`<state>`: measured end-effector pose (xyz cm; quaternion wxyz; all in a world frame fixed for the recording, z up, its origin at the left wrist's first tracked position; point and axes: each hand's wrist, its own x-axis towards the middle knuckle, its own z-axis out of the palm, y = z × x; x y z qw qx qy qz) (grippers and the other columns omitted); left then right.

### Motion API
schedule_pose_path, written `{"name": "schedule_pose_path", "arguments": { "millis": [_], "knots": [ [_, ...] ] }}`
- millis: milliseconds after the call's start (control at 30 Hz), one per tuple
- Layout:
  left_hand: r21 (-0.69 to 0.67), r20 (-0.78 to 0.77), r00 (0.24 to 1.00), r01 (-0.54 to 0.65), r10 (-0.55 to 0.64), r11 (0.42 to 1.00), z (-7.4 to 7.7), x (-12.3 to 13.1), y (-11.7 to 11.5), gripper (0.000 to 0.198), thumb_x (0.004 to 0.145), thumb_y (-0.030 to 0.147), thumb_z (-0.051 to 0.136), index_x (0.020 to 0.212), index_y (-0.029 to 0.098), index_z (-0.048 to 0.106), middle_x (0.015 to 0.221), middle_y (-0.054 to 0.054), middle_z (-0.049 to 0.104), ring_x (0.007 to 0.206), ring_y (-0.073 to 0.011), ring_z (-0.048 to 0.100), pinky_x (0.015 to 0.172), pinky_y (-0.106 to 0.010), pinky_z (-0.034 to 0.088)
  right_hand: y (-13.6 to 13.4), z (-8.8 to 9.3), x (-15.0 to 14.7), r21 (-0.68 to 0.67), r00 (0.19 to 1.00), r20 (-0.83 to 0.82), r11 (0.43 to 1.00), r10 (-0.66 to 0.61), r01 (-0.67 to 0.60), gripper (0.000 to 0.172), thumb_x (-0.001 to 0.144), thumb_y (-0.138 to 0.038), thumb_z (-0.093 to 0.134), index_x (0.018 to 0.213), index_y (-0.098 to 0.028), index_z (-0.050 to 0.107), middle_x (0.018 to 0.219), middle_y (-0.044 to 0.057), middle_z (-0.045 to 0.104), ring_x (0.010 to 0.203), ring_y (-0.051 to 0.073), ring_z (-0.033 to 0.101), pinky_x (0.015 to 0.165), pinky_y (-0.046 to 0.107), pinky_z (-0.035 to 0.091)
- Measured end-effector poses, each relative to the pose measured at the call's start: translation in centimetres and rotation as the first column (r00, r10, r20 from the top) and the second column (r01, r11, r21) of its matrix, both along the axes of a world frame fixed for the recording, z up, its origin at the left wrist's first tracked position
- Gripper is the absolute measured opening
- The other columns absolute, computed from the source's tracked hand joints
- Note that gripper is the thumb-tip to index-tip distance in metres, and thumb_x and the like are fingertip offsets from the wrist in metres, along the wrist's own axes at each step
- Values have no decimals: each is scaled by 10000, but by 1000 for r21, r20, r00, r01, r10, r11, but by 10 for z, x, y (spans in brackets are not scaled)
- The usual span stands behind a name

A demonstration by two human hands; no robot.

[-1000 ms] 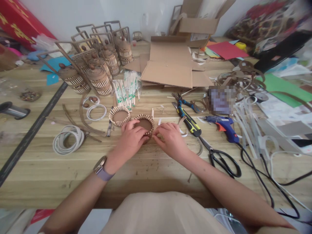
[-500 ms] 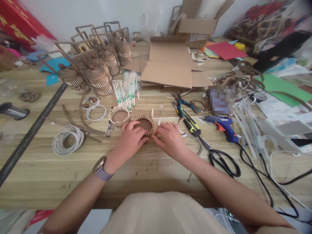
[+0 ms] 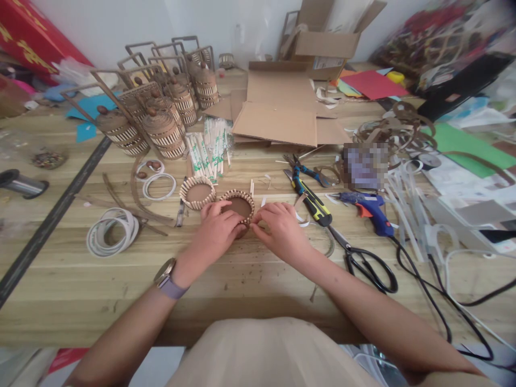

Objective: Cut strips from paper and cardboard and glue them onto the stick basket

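Observation:
A small round basket (image 3: 241, 203), its wall made of short upright sticks around a brown base, sits on the table before me. My left hand (image 3: 220, 228) grips its near left side, fingers over the rim and thumb at the front. At the basket's right front edge, the thumb and fingertips of my right hand (image 3: 278, 228) are pinched together; whatever is between them is too small to make out. A second stick-walled basket (image 3: 197, 194), paler at the rim, stands just left of the first. Two loose pale sticks (image 3: 252, 186) lie behind the held basket.
To the right lie a utility knife (image 3: 314, 201), pliers (image 3: 300, 164), scissors (image 3: 368, 263) and a blue glue gun (image 3: 368, 207) with its cord. Rolls of white tape (image 3: 113, 232) are at left. Wrapped sticks (image 3: 207, 150), lidded lantern-like baskets (image 3: 163, 131) and cardboard (image 3: 278, 118) stand behind.
My right fingertips have shifted very slightly toward the basket's rim. Otherwise both hands and the basket stay where they were.

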<state>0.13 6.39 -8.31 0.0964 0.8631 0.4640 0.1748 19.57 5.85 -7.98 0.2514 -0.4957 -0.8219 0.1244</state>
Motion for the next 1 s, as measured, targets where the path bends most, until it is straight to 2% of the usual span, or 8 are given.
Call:
{"name": "schedule_pose_path", "arguments": {
  "millis": [200, 333, 467, 567, 667, 900, 1000],
  "knots": [
    [57, 0, 1000, 18, -18, 998, -2, 0, 1, 129, 949, 207, 597, 864, 211, 694, 932, -22, 764, 1207, -314, 519, 1016, -528, 308, 0, -2, 0, 10, 1000, -16, 1000, -12, 12, 87, 887, -214, 640, 806, -206, 670, 877, 46, 708, 851, 221, 597, 829, 379, 347],
    [94, -1, 1000, 22, -22, 995, -3, -1, 1, 170, 950, 172, 569, 846, 214, 698, 916, -20, 767, 1207, -310, 522, 1009, -525, 311, -4, -7, 3, 6, 996, -77, 999, -45, 45, 51, 883, -234, 650, 872, -222, 698, 929, 59, 716, 918, 239, 626, 867, 399, 368],
    [103, -12, 1000, 25, -24, 994, -3, -1, 1, 193, 957, 184, 553, 835, 215, 699, 898, -23, 768, 1196, -311, 528, 1011, -528, 315, -6, -10, 7, -89, 981, -175, 994, -82, 67, 114, 857, -221, 668, 952, -241, 727, 977, 62, 719, 974, 247, 648, 915, 427, 403],
    [93, -13, 1000, 29, -28, 995, -1, 0, 1, 214, 966, 202, 539, 833, 219, 706, 897, -29, 768, 1190, -308, 530, 1018, -535, 317, -6, -9, 10, -193, 963, -251, 980, -97, 48, 152, 844, -197, 665, 964, -244, 745, 974, 57, 718, 956, 237, 663, 903, 422, 449],
    [71, -12, 1000, 20, -19, 997, 1, 0, 1, 236, 969, 210, 527, 828, 230, 715, 898, -32, 769, 1195, -306, 526, 1024, -546, 321, -8, -7, 11, -238, 947, -300, 971, -111, 38, 185, 839, -180, 661, 986, -247, 752, 983, 52, 717, 967, 231, 667, 889, 408, 481],
    [55, -3, 1000, 18, -17, 998, 2, 1, 1, 256, 972, 228, 519, 815, 241, 721, 895, -31, 771, 1187, -307, 533, 1032, -550, 319, -14, -10, 13, -223, 897, -428, 975, -109, 13, 214, 842, -199, 652, 1026, -257, 746, 964, 45, 719, 935, 216, 664, 859, 373, 510],
    [43, 6, 1000, 10, -11, 999, 1, 1, 1, 257, 969, 219, 517, 815, 237, 723, 910, -34, 773, 1195, -309, 529, 1037, -553, 311, -13, -11, 16, -210, 873, -465, 976, -150, 56, 262, 847, -218, 637, 1095, -258, 713, 956, 40, 710, 884, 205, 657, 827, 364, 514]
  ]
}}
